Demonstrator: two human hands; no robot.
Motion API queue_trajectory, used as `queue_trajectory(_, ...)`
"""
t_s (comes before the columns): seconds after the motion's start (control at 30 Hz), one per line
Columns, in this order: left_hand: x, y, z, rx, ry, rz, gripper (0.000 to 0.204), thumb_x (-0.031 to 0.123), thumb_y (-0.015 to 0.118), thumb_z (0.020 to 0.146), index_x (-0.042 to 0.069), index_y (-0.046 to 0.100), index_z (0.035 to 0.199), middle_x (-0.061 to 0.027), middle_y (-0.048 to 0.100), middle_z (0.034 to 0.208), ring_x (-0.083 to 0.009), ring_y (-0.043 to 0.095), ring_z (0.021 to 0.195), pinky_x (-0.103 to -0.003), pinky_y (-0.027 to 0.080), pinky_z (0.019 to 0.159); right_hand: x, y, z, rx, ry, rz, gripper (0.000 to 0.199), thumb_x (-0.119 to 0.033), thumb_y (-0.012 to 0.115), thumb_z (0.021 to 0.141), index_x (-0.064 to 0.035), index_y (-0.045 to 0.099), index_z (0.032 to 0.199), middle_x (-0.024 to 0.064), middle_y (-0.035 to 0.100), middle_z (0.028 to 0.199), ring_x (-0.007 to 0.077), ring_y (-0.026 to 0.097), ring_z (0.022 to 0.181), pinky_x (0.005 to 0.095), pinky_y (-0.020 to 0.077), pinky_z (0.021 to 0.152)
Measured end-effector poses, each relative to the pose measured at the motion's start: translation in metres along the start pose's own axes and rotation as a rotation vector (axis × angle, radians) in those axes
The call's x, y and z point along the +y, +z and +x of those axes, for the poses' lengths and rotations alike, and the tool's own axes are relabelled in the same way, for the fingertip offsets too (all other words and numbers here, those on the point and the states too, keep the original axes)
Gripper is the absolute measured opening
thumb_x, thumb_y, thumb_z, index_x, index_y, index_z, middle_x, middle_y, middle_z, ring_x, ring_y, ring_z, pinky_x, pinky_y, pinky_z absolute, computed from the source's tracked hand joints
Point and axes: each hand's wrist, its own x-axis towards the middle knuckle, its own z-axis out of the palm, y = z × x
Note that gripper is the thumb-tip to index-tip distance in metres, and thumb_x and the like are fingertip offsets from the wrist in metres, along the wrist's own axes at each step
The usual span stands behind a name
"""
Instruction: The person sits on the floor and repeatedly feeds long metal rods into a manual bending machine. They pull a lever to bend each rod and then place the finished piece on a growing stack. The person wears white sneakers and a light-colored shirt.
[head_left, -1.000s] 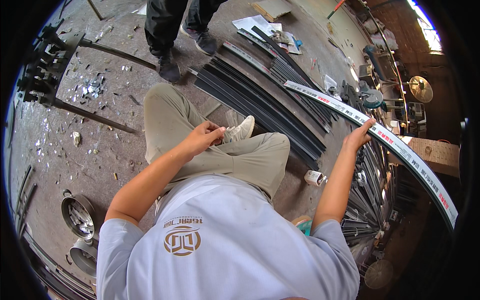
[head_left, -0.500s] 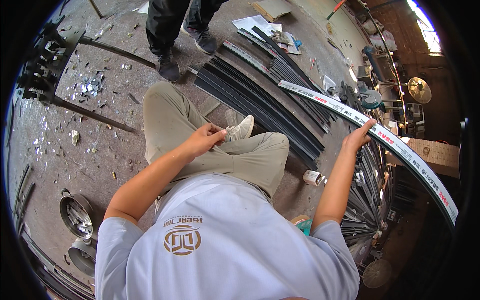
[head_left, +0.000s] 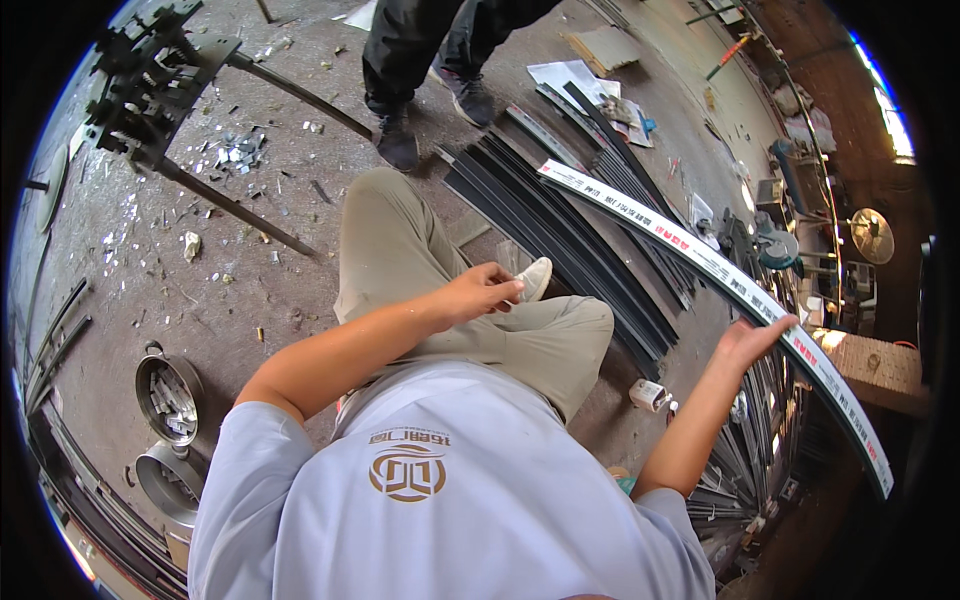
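Observation:
A long dark profile strip (head_left: 650, 222) with white printed film along its face slants across my right side. My right hand (head_left: 755, 343) is closed round its edge, nearer the lower right end. Its far end hangs over a bundle of dark metal profiles (head_left: 560, 240) lying on the floor. My left hand (head_left: 482, 294) is over my lap beside my pale shoe (head_left: 536, 280), thumb and fingers pinched together. Whatever may be between those fingers is too small to make out.
Another person's legs (head_left: 410, 60) in dark trousers stand ahead. A black machine on bar legs (head_left: 150, 90) is at far left. Two metal pots (head_left: 170, 400) holding small pieces sit at left. A small white box (head_left: 648, 394) lies by my right knee; more profiles (head_left: 740, 450) fill the right.
My right hand has come down and toward me, bringing the strip with it. My left hand remains pinched over my lap. The whole view has shifted so the scene sits further right.

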Motion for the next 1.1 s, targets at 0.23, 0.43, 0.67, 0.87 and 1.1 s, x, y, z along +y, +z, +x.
queue_trajectory(0.23,0.039,0.036,0.008,-0.115,0.196,-0.121,0.059,0.04,0.069,0.099,0.007,0.049,0.143,-0.0067,0.068,0.118,-0.014,0.065,0.106,-0.03,0.05,0.094,-0.023,0.027,-0.055,-0.069,0.177,0.126,0.068,-0.053,0.061,0.1,0.0004,0.05,0.141,0.0179,0.058,0.14,0.0281,0.056,0.127,0.0438,0.0406,0.114)
queue_trajectory(0.43,0.094,0.072,0.005,-0.18,0.46,-0.23,0.087,0.035,0.082,0.09,0.002,0.032,0.154,-0.0127,0.061,0.132,-0.0196,0.061,0.117,-0.034,0.052,0.096,0.006,0.073,-0.139,-0.135,0.423,0.161,0.061,-0.047,0.064,0.1,0.0,0.054,0.138,0.0127,0.062,0.134,0.0226,0.058,0.123,0.0375,0.0427,0.105)
queue_trajectory(0.67,0.088,0.062,0.007,-0.034,0.618,-0.475,0.046,0.024,0.083,0.088,0.001,0.065,0.125,-0.0083,0.07,0.122,-0.0171,0.065,0.114,-0.034,0.05,0.102,0.033,0.086,-0.205,-0.29,0.806,0.121,0.061,-0.06,0.064,0.096,-0.0045,0.063,0.122,0.0049,0.066,0.112,0.0142,0.057,0.096,0.0305,0.0454,0.087)
queue_trajectory(0.87,0.097,0.003,-0.001,0.485,0.458,-0.541,0.056,0.041,0.086,0.082,0.004,0.06,0.116,-0.0074,0.066,0.104,-0.0168,0.066,0.083,-0.034,0.058,0.08,0.016,0.033,-0.201,-0.958,0.468,-0.354,0.042,-0.026,0.066,0.1,0.0023,0.057,0.129,0.0163,0.065,0.117,0.0259,0.064,0.102,0.0399,0.0501,0.096)
queue_trajectory(1.1,0.109,-0.095,-0.027,0.721,0.395,-0.487,0.057,0.046,0.081,0.082,0.005,0.059,0.115,-0.0077,0.065,0.092,-0.0188,0.069,0.072,-0.034,0.061,0.074,-0.005,-0.023,-0.108,-1.233,-0.604,-1.206,0.084,-0.041,0.085,0.076,-0.0021,0.051,0.143,0.0197,0.055,0.142,0.0414,0.048,0.133,0.0534,0.0342,0.114)
